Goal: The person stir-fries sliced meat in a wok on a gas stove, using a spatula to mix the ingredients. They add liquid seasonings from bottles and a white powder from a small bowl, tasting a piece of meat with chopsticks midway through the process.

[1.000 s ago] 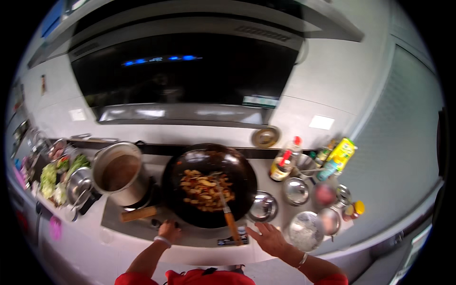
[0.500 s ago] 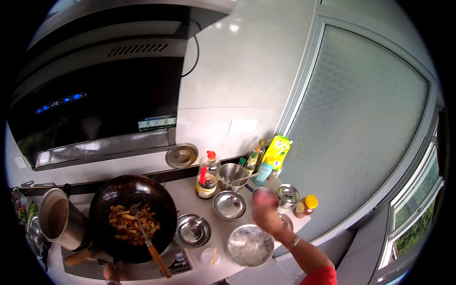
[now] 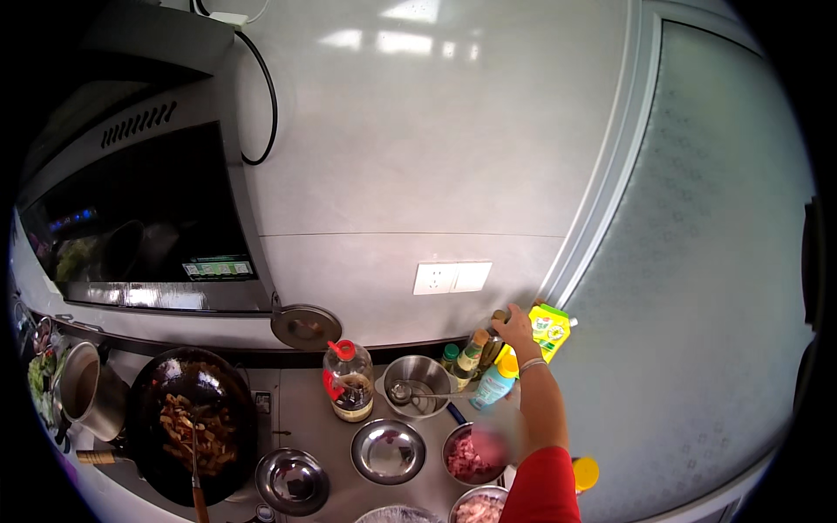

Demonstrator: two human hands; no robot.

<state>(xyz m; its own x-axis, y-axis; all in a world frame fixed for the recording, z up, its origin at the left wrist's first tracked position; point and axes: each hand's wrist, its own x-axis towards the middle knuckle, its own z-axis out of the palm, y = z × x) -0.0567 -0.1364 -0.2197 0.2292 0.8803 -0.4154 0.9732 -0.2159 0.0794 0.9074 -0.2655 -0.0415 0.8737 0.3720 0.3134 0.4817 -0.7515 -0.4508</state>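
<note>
My right hand (image 3: 516, 329) reaches up over the counter to the back corner, and its fingers close round the top of a dark bottle (image 3: 495, 344) standing among other bottles. Beside it stand a yellow pouch (image 3: 551, 329), a blue bottle with a yellow cap (image 3: 493, 383), a brown-capped bottle (image 3: 472, 350) and a green-capped bottle (image 3: 449, 356). My red sleeve (image 3: 542, 488) comes in from the lower edge. My left hand is out of view. A black wok (image 3: 196, 427) of stir-fried strips sits at the lower left with a spatula (image 3: 197, 488) resting in it.
An oil bottle with a red cap (image 3: 349, 383) and a steel bowl holding a ladle (image 3: 417, 383) stand mid-counter. In front lie steel bowls (image 3: 388, 451) (image 3: 292, 481) and a bowl of pink meat (image 3: 471, 455). A pot (image 3: 87, 397) stands left of the wok, under the range hood (image 3: 139, 218).
The view has swung right and upward. My right hand rose from the front of the counter to the bottles in the back corner. My left hand dropped out of view.
</note>
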